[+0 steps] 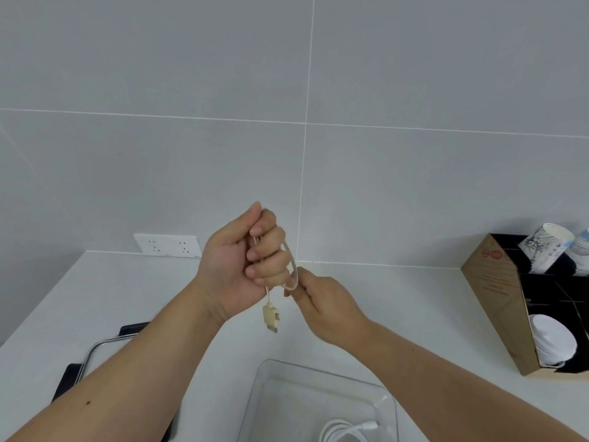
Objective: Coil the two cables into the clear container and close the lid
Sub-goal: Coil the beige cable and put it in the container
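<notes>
My left hand point(245, 263) is raised above the counter in a fist, closed around a pale beige cable point(292, 266). The cable's plug end point(271, 319) dangles below that fist. A loop of the same cable arcs to my right hand point(325, 301), which pinches it between thumb and fingers. Below, at the bottom edge, the clear container point(264, 378) stands open, and a coiled white cable point(345, 430) lies inside it. No lid is visible.
A black tray with a metal handle point(95, 349) lies under my left forearm. A cardboard box point(497, 301) holding paper cups and plates stands at the right. A wall socket point(167, 245) sits at the back of the white counter point(398, 301).
</notes>
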